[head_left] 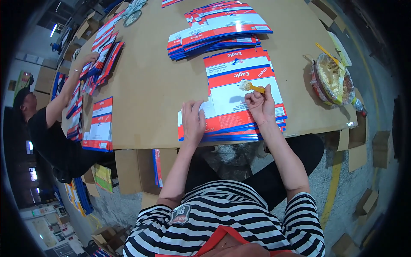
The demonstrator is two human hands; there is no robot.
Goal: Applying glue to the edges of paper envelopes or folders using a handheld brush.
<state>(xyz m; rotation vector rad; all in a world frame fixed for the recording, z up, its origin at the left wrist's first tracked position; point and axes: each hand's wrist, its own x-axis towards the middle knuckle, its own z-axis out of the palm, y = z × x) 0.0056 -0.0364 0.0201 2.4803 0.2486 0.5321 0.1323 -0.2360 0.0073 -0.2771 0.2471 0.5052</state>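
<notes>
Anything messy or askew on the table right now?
Yes: the tub at right looks messy, with pale paste caked inside it. The near carton stack is askew, its lower edges jutting out at left.

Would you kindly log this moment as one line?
left hand: on flat cartons; right hand: holding pale-tipped yellow brush above them; co-worker's hand: at other cartons, left; tub: on table, right

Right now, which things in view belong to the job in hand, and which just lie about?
Likely in use:
yellow-handled brush, in right hand
flat printed cartons, under left hand
tub of pale paste

Seemingly just lying about:
pale blue cloth
cardboard box on floor
</notes>
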